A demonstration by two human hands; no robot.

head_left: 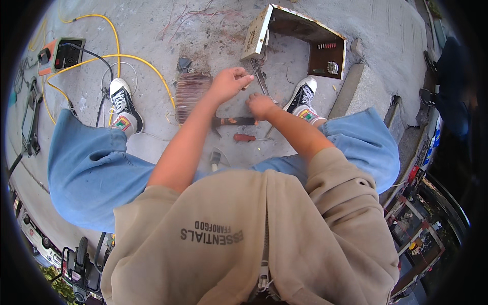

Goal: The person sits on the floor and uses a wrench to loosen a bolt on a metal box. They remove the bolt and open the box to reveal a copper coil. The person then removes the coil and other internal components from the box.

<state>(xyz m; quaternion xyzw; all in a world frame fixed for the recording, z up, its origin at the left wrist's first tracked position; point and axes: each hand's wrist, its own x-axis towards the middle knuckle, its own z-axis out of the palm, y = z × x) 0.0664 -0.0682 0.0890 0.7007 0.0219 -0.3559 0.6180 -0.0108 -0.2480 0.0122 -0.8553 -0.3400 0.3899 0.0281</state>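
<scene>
My left hand is closed in a pinch over the concrete, thumb against fingers. A small pale bit shows at its fingertips, too small to name. Just right of it and nearer, my right hand has its fingers curled. What it grips, if anything, is hidden. A long metal tool, perhaps pliers, runs from the open metal casing down toward my right hand. Below the hands lies a hammer with a black and orange handle, and a red-handled screwdriver. To the left sits a ridged reddish-brown block.
The rusty, white-edged metal casing stands ahead. Loose thin wires lie at the far side. An orange and black machine and a yellow cable are at the left. A concrete ledge borders the right. My shoes flank the work.
</scene>
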